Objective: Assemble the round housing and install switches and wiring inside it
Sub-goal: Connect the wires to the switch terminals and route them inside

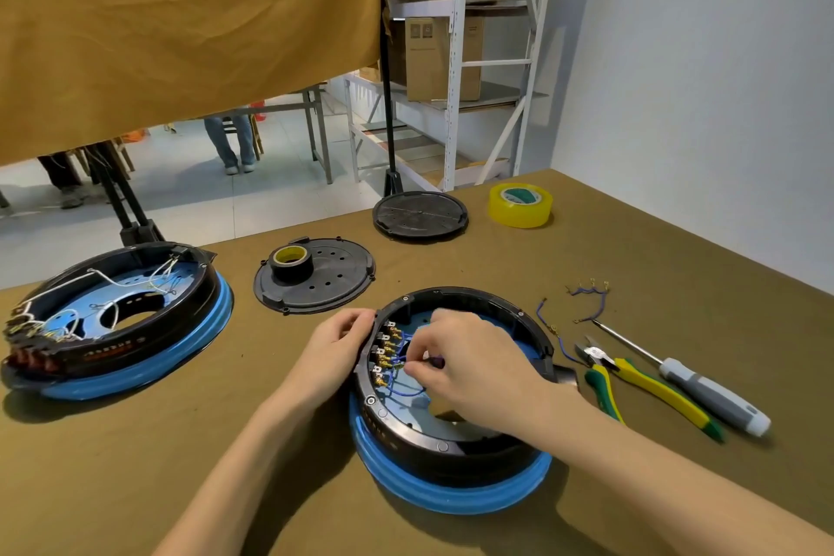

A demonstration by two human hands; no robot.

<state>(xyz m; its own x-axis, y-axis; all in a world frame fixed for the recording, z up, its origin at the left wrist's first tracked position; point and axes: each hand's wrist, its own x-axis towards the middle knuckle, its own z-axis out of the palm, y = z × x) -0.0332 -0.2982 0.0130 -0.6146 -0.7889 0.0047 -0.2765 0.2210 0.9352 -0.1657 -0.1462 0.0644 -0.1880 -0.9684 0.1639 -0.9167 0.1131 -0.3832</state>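
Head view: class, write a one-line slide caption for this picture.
Left hand steadies the round housing while the right hand works on blue wires at its switches.

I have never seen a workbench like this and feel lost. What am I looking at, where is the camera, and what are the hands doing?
There is no machine here: a person works with bare hands, filmed by a camera on their head looking down. In front sits a round housing, black on a blue ring. The left hand holds its rim beside the row of switches. The right hand reaches inside and pinches something small among the blue wires. To the right lie loose wires, pliers and a screwdriver. Further back are two black covers, one carrying black tape, and a yellow tape roll. A second housing sits on the left.
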